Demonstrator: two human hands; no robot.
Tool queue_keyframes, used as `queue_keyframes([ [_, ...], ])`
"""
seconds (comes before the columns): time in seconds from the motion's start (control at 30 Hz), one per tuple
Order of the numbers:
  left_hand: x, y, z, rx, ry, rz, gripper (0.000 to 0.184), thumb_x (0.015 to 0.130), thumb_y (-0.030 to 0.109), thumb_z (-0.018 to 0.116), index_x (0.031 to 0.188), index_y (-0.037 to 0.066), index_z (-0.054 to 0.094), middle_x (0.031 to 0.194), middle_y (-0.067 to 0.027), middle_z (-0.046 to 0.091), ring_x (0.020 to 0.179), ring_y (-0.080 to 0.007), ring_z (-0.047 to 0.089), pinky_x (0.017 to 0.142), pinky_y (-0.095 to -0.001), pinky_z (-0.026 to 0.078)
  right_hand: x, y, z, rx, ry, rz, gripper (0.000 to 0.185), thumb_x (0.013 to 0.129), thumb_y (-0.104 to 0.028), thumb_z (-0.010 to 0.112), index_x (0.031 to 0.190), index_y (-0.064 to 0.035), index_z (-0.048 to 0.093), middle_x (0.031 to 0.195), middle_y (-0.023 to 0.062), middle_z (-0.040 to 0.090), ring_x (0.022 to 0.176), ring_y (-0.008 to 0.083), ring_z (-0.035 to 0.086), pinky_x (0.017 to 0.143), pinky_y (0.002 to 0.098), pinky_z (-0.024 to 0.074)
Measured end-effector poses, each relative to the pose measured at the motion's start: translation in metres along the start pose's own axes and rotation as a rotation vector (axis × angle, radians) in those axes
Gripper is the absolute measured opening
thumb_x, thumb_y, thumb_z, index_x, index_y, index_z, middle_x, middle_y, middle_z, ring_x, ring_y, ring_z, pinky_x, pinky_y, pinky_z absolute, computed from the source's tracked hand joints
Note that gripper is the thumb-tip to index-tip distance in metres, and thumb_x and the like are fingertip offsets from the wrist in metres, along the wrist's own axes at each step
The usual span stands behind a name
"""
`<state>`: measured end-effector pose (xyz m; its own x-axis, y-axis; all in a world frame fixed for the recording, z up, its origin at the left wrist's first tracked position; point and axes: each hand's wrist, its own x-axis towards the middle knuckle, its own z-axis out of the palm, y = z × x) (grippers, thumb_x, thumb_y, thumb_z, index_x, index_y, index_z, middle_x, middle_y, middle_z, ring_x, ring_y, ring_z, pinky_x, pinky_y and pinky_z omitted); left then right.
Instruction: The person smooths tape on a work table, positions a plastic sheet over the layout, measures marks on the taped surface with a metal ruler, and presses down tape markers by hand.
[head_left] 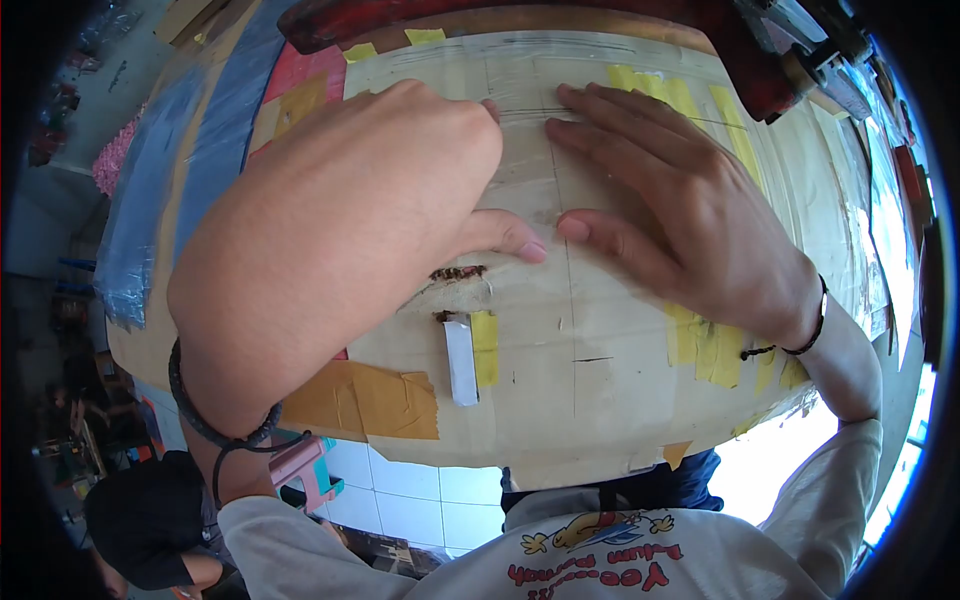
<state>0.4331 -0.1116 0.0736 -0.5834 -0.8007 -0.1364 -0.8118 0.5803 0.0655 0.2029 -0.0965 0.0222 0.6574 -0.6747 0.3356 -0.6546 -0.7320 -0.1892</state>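
Note:
Both hands rest over a pale work surface covered with film and tape. On the left, my left hand is bent at the wrist, its thumb stretched out to the right and most of its other fingers hidden behind the back of the hand. My right hand lies with its fingers spread, the thumb apart, beside a thin dark line on the surface. Below my left hand are a torn dark slit and a small white strip next to yellow tape. Nothing shows in my right hand.
A dark red machine part arches over the far edge, with a metal fitting at right. Blue film covers the left side. Brown tape is near the front edge. Another person in dark clothing is at lower left, by a pink and green stool.

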Motion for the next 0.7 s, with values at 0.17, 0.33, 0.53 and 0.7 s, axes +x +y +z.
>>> queue_keyframes([
  [0.17, 0.004, 0.009, -0.006, 0.017, -0.092, -0.124, 0.079, 0.077, 0.052, 0.076, 0.127, -0.008, 0.060, 0.069, -0.0257, 0.062, 0.074, -0.0390, 0.066, 0.073, -0.0423, 0.053, 0.001, 0.002, 0.003, -0.011, -0.002, -0.014, 0.057, 0.093, -0.036, 0.067, 0.132, 0.0035, 0.057, 0.141, 0.0234, 0.053, 0.135, 0.0411, 0.047, 0.114, 0.0499, 0.0357],
  [0.33, 0.002, 0.011, -0.009, 0.071, -0.090, -0.124, 0.082, 0.076, 0.056, 0.075, 0.127, -0.007, 0.061, 0.074, -0.0266, 0.064, 0.080, -0.0398, 0.066, 0.079, -0.0430, 0.053, 0.001, 0.003, -0.001, 0.020, -0.030, -0.022, 0.058, 0.092, -0.034, 0.067, 0.134, 0.0036, 0.056, 0.144, 0.0240, 0.051, 0.136, 0.0407, 0.046, 0.116, 0.0500, 0.0339],
  [0.53, 0.004, 0.011, -0.012, 0.068, -0.120, -0.148, 0.086, 0.075, 0.061, 0.074, 0.127, -0.006, 0.061, 0.079, -0.0276, 0.065, 0.089, -0.0404, 0.065, 0.084, -0.0434, 0.053, 0.003, 0.005, -0.002, 0.061, -0.038, -0.019, 0.059, 0.091, -0.033, 0.068, 0.135, 0.0036, 0.054, 0.145, 0.0249, 0.049, 0.137, 0.0403, 0.044, 0.117, 0.0506, 0.0316],
  [0.7, 0.005, 0.014, -0.014, 0.054, -0.160, -0.190, 0.086, 0.076, 0.060, 0.073, 0.128, -0.006, 0.060, 0.071, -0.0248, 0.064, 0.078, -0.0393, 0.066, 0.077, -0.0428, 0.053, 0.003, 0.004, 0.000, 0.084, -0.036, -0.012, 0.059, 0.091, -0.033, 0.068, 0.136, 0.0037, 0.054, 0.146, 0.0250, 0.048, 0.138, 0.0404, 0.043, 0.118, 0.0511, 0.0304],
])
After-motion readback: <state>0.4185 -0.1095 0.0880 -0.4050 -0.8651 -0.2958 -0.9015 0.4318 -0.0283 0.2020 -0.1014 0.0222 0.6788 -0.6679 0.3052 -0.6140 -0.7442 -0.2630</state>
